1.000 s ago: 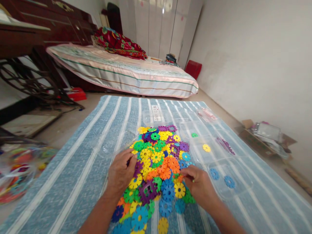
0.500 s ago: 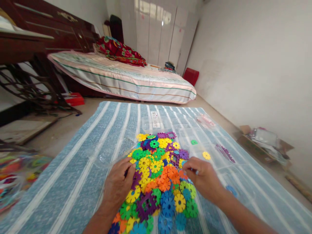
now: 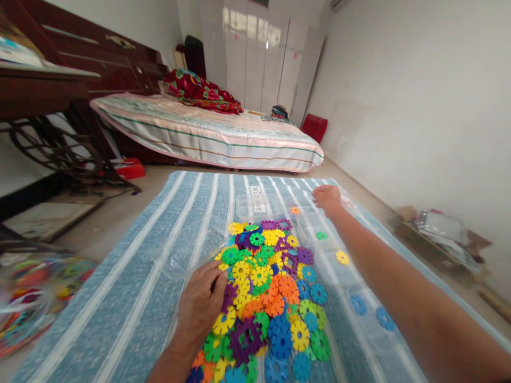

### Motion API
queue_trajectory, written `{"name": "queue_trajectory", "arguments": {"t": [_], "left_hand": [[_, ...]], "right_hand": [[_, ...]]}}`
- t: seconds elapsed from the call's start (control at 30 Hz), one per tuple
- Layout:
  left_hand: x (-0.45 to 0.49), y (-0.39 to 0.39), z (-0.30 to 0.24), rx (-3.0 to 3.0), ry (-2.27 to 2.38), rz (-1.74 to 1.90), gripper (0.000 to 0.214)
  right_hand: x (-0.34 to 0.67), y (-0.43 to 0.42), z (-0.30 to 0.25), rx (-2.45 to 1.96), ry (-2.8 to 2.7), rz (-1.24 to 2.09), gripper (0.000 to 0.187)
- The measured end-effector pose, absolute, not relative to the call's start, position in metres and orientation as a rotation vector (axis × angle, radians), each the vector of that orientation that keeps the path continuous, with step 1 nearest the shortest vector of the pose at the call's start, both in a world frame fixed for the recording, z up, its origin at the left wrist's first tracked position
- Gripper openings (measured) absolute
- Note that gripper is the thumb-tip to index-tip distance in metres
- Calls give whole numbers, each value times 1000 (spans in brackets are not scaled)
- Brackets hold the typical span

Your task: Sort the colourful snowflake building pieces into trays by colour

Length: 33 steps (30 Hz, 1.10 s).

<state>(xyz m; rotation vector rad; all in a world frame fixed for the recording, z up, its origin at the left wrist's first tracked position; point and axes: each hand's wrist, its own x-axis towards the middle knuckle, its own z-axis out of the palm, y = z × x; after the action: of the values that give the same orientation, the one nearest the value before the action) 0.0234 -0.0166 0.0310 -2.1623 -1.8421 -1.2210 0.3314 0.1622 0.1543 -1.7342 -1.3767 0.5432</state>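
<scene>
A pile of colourful notched plastic discs (image 3: 260, 276) and square lattice pieces (image 3: 246, 339) lies on the striped cloth. My left hand (image 3: 204, 298) rests against the pile's left edge with its fingers curled; anything under them is hidden. Farther off, my right hand (image 3: 327, 199) is stretched beyond the pile, over the clear plastic at the far right, fingers closed. Whether it holds a piece is too small to tell. Near it lies an orange disc (image 3: 295, 210). Spread over the clear plastic are a green disc (image 3: 321, 235), a yellow disc (image 3: 342, 258) and two blue discs (image 3: 358, 305).
A clear plastic box (image 3: 243, 205) with a lettered label sits behind the pile. A bag of colourful pieces (image 3: 35, 303) is on the floor at left. An open cardboard box (image 3: 435, 239) stands at right. A bed (image 3: 223, 141) lies beyond the cloth.
My right hand has moved from the pile's right side to the far right of the cloth. An orange disc now lies on the clear plastic there. My left hand stays by the pile.
</scene>
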Motion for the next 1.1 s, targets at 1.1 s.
{"name": "queue_trajectory", "arguments": {"t": [1.1], "left_hand": [[27, -20, 35, -2183, -1915, -1256, 29]], "right_hand": [[282, -46, 72, -1897, -2051, 358, 17]]}}
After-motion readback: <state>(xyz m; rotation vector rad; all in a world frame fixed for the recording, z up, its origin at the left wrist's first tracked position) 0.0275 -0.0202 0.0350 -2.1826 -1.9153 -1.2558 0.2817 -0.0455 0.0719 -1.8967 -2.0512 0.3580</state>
